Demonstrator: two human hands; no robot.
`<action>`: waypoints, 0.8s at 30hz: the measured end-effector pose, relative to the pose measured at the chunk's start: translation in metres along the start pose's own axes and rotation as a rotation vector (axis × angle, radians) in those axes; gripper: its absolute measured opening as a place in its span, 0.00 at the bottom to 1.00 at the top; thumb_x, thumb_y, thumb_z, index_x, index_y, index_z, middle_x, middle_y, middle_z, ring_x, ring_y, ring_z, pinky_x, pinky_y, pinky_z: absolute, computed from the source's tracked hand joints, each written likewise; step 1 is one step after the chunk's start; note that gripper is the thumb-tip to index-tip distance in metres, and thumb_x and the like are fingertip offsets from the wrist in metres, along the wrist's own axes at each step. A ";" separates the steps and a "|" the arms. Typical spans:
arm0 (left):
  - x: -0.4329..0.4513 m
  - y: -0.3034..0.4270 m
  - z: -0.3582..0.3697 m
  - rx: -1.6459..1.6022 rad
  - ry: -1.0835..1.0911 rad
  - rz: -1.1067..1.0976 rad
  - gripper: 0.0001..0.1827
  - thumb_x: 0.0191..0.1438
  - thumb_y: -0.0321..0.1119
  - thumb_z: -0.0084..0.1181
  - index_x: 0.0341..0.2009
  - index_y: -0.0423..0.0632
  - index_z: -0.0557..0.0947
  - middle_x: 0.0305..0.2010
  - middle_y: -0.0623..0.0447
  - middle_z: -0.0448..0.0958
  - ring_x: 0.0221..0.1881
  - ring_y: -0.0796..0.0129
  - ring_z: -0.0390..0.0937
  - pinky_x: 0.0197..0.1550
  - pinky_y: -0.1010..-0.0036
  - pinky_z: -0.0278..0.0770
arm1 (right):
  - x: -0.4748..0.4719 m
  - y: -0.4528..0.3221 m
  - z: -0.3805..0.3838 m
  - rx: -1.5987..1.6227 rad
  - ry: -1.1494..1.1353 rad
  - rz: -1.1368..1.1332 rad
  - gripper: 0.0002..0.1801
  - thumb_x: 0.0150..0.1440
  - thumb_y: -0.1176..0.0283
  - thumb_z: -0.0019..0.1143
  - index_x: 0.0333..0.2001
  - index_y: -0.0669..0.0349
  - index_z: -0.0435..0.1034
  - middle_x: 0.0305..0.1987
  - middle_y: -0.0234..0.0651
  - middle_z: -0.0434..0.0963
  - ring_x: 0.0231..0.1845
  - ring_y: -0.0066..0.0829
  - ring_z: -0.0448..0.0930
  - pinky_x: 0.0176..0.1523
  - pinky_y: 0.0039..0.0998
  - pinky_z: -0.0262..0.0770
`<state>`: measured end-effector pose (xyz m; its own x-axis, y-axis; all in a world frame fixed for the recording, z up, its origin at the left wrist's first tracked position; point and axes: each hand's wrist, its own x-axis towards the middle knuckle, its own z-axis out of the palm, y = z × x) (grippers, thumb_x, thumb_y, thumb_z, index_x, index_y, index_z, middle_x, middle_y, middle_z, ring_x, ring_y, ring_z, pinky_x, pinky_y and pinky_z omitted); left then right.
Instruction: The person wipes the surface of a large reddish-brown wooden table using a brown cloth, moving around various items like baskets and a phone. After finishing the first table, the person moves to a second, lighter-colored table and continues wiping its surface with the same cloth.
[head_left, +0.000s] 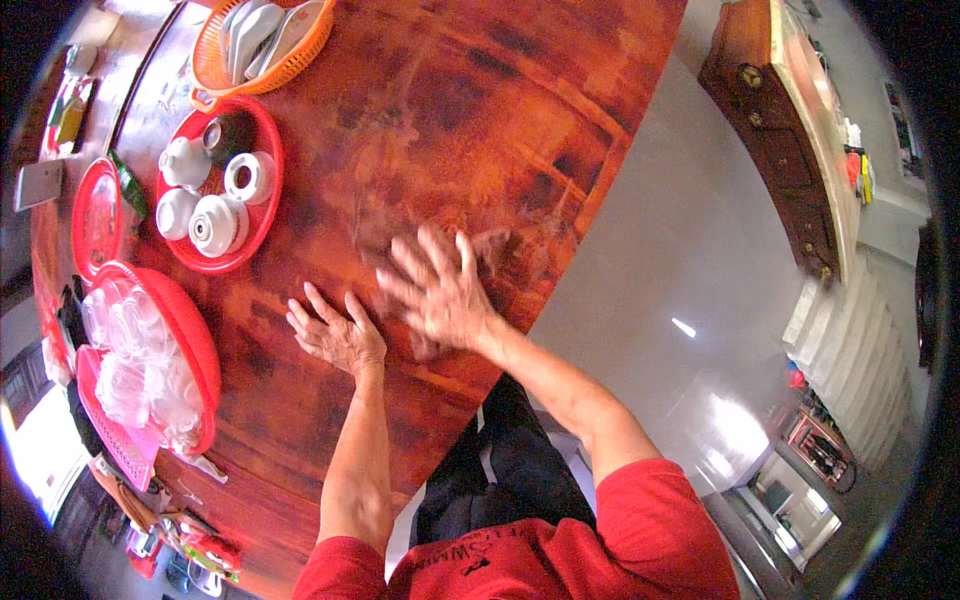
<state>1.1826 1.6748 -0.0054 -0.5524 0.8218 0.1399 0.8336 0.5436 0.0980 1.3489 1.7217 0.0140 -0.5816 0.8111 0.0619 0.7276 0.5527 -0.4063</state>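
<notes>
My left hand (337, 331) lies palm down on or just over the reddish-brown wooden table (465, 150), fingers apart and holding nothing. To its right and a little farther up, my right hand (444, 294) is spread over the same tabletop, also with nothing in it. Its fingers look slightly blurred, and whether the palm touches the wood I cannot tell. The hand's dim reflection shows in the glossy surface. Nearest to my left hand is a round red tray (264, 217) carrying several white ceramic pieces (217, 225) and a dark cup (229, 138).
An orange plastic basket (319, 46) holds white spoons and dishes. At left, a red basket (201, 352) is heaped with clear plastic cups (124, 319), beside a pink perforated basket (112, 442). Past the table's right edge are a grey floor (637, 285) and a dark wooden cabinet (780, 142).
</notes>
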 end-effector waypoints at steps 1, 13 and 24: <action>0.000 0.000 0.001 -0.003 0.006 0.002 0.35 0.58 0.52 0.47 0.68 0.57 0.57 0.70 0.44 0.50 0.71 0.47 0.46 0.67 0.46 0.46 | -0.024 -0.012 0.001 0.044 -0.036 -0.028 0.34 0.50 0.51 0.55 0.62 0.35 0.61 0.74 0.34 0.45 0.74 0.49 0.41 0.65 0.69 0.39; -0.001 0.005 0.000 0.022 -0.035 -0.035 0.34 0.60 0.56 0.43 0.68 0.59 0.56 0.71 0.44 0.49 0.72 0.49 0.44 0.68 0.48 0.44 | -0.078 0.107 -0.045 -0.296 0.118 0.391 0.39 0.54 0.52 0.52 0.68 0.42 0.50 0.73 0.36 0.49 0.72 0.48 0.48 0.70 0.57 0.41; 0.003 -0.001 -0.007 0.051 0.024 0.039 0.34 0.59 0.53 0.45 0.67 0.55 0.59 0.69 0.43 0.53 0.69 0.44 0.51 0.66 0.52 0.50 | 0.032 0.295 -0.097 -0.553 0.164 0.655 0.35 0.61 0.44 0.37 0.69 0.36 0.45 0.73 0.40 0.47 0.72 0.50 0.48 0.66 0.57 0.48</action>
<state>1.1802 1.6756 0.0013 -0.5188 0.8386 0.1662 0.8534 0.5196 0.0420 1.5798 1.9296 -0.0156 0.0447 0.9919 0.1186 0.9941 -0.0559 0.0925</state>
